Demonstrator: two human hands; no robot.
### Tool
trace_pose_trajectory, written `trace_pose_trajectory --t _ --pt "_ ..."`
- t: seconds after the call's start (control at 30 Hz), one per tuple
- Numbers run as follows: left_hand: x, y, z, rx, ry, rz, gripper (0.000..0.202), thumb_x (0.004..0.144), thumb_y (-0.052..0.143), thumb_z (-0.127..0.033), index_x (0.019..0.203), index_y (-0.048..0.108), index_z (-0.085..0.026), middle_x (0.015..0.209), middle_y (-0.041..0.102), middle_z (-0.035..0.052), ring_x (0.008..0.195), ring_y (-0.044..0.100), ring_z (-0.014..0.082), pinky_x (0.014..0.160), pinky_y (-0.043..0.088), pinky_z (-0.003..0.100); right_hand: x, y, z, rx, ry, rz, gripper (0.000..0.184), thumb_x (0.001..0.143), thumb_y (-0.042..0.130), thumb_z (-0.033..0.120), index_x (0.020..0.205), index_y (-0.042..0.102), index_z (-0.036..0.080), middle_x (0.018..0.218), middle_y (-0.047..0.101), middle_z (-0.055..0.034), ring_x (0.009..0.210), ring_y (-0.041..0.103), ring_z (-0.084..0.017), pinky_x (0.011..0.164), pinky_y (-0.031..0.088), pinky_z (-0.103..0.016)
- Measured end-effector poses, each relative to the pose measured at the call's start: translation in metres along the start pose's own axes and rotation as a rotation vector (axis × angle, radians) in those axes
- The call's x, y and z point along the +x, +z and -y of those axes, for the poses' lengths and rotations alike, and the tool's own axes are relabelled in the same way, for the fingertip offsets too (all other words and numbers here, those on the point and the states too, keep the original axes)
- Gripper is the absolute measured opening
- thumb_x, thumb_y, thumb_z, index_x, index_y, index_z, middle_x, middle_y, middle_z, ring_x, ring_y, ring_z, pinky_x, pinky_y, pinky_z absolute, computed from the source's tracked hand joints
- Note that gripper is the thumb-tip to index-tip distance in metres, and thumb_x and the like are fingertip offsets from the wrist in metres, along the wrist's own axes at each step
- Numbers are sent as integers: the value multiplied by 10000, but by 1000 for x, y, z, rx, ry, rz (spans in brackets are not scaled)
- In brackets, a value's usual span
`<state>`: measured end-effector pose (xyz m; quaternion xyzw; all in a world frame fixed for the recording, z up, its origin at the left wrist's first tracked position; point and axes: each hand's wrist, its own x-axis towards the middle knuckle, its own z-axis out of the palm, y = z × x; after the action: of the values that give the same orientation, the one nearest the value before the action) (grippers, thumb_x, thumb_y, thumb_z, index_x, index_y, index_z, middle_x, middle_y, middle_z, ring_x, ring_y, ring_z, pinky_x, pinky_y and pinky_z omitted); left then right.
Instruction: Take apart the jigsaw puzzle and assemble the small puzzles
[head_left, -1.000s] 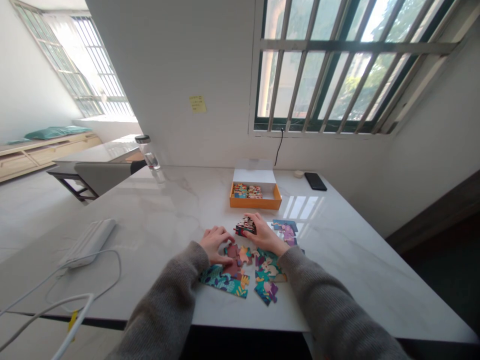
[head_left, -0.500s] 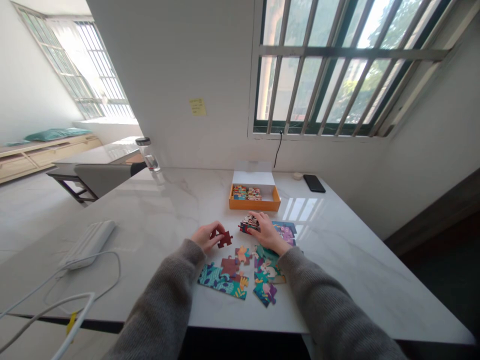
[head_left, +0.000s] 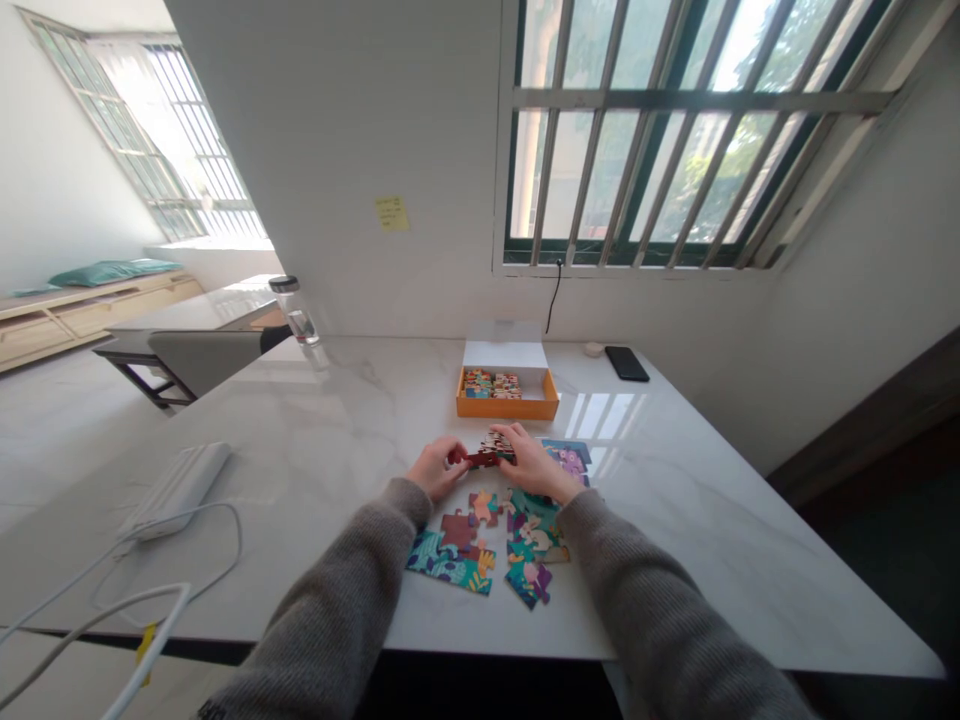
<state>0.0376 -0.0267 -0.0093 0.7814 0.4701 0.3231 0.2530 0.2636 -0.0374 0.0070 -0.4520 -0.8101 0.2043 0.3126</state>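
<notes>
My left hand [head_left: 439, 468] is closed on a dark red jigsaw piece [head_left: 480, 460], which it holds against the near side of a stack of jigsaw pieces [head_left: 496, 441]. Around the right end of that stack my right hand [head_left: 534, 465] is closed, its fingers over the top. Below the hands lies a joined teal and brown puzzle section [head_left: 450, 570], with an orange animal piece [head_left: 484, 508] at its upper edge. A green section with a white rabbit [head_left: 536, 538] lies partly under my right wrist. A loose corner piece [head_left: 529, 582] sits just below it.
An orange box [head_left: 507, 408] with its lid raised holds more pieces behind the stack. Further right are a purple puzzle section [head_left: 571, 458] and a black phone [head_left: 627, 364]. A bottle [head_left: 300, 315], a white device [head_left: 180, 490] and cables [head_left: 161, 650] are on the left.
My left hand has moved right and slightly up, bringing the red piece from open table to the stack's near side. My right hand stays on the stack.
</notes>
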Motion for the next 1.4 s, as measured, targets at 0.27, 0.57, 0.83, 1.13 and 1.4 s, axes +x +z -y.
trace_pose_trajectory --t 0.27,0.57,0.83,1.13,1.4 --pt "6 6 3 133 47 -71 584 738 693 -383 1231 491 -146 973 620 68 936 576 239 884 464 409 8 13 14 72 26 93 627 769 445 40 1371 422 212 1257 479 -98 1176 518 -230 1067 395 -414" --pt "28 11 -5 7 116 91 589 793 670 -349 1322 480 -173 1306 586 129 1232 539 299 1095 366 464 6 7 8 -21 -15 -100 668 772 425 48 1419 310 164 1298 424 -132 1245 406 -249 1116 330 -487" --pt "28 5 4 -182 108 122 705 730 697 -215 1373 416 -146 1380 518 163 1268 517 292 1120 377 471 -23 -9 30 -203 -68 313 327 702 764 423 891 601 211 899 540 -55 867 520 -249 804 457 -390" --pt "25 6 9 -443 52 204 674 762 694 -207 1370 407 -161 1336 545 163 1132 627 261 1009 499 440 -19 -2 35 -175 -64 265 290 745 748 303 853 493 218 865 539 -30 807 496 -216 722 403 -322" --pt "24 -1 4 -421 95 271 711 716 629 -148 1387 393 -161 1348 532 153 1173 598 260 1052 464 449 -10 -6 15 -45 -46 11 127 846 506 114 898 475 226 867 558 -10 758 516 -177 695 404 -280"
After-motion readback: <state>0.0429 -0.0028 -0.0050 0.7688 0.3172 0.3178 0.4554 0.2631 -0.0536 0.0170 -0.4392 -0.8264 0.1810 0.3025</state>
